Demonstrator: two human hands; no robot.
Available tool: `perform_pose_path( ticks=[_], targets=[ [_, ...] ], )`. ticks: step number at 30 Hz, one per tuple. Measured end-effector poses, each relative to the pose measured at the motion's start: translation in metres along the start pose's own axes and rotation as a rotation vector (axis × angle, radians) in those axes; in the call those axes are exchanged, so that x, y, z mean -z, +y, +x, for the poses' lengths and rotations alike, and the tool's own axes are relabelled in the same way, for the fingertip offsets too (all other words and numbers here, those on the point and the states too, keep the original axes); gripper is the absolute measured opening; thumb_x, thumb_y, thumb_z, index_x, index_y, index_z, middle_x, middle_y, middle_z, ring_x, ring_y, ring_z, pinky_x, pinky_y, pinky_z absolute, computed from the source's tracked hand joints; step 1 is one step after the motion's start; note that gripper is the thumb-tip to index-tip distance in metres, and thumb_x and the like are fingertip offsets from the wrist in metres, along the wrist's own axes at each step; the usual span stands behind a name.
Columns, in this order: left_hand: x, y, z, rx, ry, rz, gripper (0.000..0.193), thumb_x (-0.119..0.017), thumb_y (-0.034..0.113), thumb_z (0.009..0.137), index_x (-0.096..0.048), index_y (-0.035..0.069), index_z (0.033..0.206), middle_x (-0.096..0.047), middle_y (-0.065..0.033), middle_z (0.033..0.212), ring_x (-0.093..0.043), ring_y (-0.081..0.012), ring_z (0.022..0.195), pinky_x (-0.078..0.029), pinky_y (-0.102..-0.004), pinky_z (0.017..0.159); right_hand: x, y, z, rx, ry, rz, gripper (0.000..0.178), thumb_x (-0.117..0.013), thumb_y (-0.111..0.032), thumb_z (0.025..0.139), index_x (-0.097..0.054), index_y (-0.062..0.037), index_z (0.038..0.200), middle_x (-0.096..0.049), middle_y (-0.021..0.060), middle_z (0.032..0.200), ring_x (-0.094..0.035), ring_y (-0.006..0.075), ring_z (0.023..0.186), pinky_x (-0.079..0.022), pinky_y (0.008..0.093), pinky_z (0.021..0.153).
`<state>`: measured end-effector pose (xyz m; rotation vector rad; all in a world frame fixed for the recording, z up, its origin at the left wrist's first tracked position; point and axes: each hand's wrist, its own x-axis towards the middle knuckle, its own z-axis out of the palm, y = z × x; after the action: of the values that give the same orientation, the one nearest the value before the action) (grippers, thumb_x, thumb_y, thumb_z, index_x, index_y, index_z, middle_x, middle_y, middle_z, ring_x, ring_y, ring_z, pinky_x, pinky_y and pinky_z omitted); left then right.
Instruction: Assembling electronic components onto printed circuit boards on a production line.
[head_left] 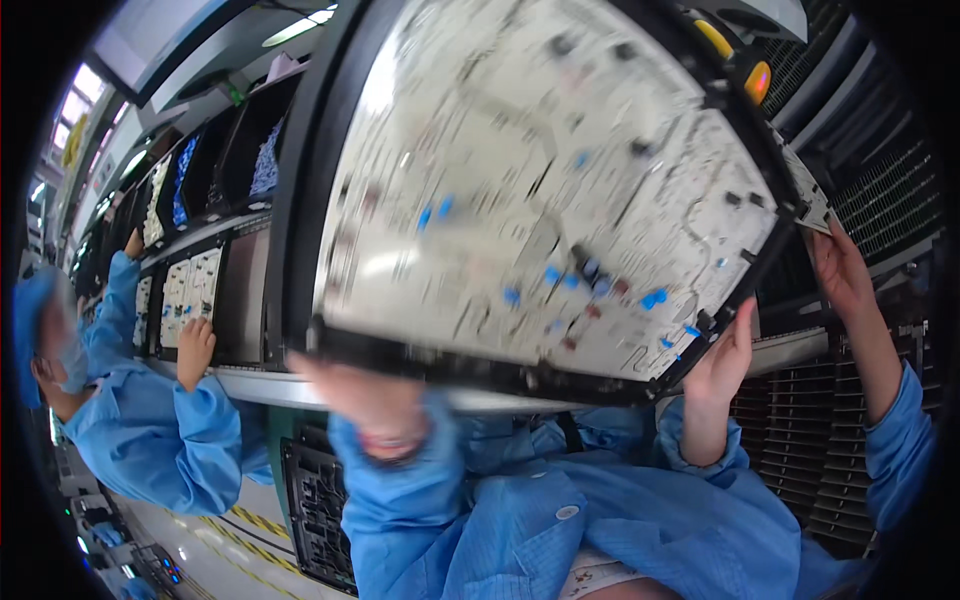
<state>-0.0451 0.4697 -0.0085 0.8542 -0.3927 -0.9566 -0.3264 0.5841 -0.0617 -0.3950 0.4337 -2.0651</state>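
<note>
Item 1, framed panel: a broad white board in a black frame, set with blue and dark parts. I see it raised and tilted in front of the wearer's blue smock, filling the upper middle of my view, its surface slightly blurred.

Item 2, left hand: at the frame's lower left corner, motion-blurred; grip grasping the frame, finger detail unclear to me.

Item 3, right hand: at the frame's lower right edge, thumb upright; grip grasping the frame, other fingers mostly hidden.

Item 4, co-worker's hand, far right: touching the edge of a smaller pale board.

Item 5, co-worker in blue, left: cap and mask, one hand resting at a white board, the other reaching farther along the line.

Item 6, bin of blue parts: behind the line, upper left.

Item 7, black tray: below, beside the wearer's left sleeve.

Item 8, yellow-and-black floor tape: lower left.
</note>
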Motion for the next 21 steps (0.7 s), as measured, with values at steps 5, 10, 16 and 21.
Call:
perform_pose_path(
  ticks=[5, 10, 16, 21],
  targets=[
    [-0.049, 0.042, 0.032, 0.369, -0.873, -0.280, 0.079, -0.044, 0.045, 0.092, -0.005, 0.001, 0.144, -0.026, -0.0231, 0.144, -0.036, -0.0345, 0.128, -0.025, -0.0458, 0.108, 0.018, -0.033, 0.087, -0.313, 0.179, -0.271, 0.039, -0.042, -0.028, 0.097, -0.047, -0.0011, 0.124, -0.058, 0.0113, 0.118, -0.057, 0.0230, 0.105, -0.045, 0.0367, 0.091],
    [-0.037, 0.039, 0.011, 0.443, -0.752, 0.206, 0.079, -0.056, 0.015, 0.087, -0.002, 0.004, 0.145, -0.031, -0.0260, 0.139, -0.042, -0.0325, 0.125, -0.035, -0.0387, 0.102, 0.007, -0.037, 0.100, -0.586, 0.291, -0.365, 0.030, -0.045, -0.019, 0.096, -0.053, 0.0027, 0.116, -0.062, 0.0118, 0.108, -0.061, 0.0191, 0.094, -0.049, 0.0312, 0.083],
    [-0.046, 0.015, 0.011, 0.586, -0.717, 0.407, 0.088, -0.052, -0.006, 0.075, -0.004, 0.012, 0.147, -0.028, -0.0218, 0.142, -0.036, -0.0290, 0.128, -0.027, -0.0347, 0.105, 0.026, -0.049, 0.110, -0.558, 0.290, -0.522, 0.031, -0.048, -0.017, 0.093, -0.053, 0.0030, 0.115, -0.061, 0.0114, 0.111, -0.059, 0.0192, 0.099, -0.045, 0.0314, 0.089],
    [-0.068, -0.026, 0.016, 0.640, -0.933, 0.527, 0.085, -0.047, -0.009, 0.077, -0.001, 0.011, 0.145, -0.024, -0.0185, 0.142, -0.026, -0.0250, 0.131, -0.021, -0.0325, 0.107, 0.058, -0.078, 0.139, -0.480, 0.233, -0.695, 0.031, -0.046, -0.019, 0.093, -0.054, 0.0021, 0.114, -0.060, 0.0105, 0.112, -0.057, 0.0187, 0.102, -0.042, 0.0309, 0.091]
  ],
)
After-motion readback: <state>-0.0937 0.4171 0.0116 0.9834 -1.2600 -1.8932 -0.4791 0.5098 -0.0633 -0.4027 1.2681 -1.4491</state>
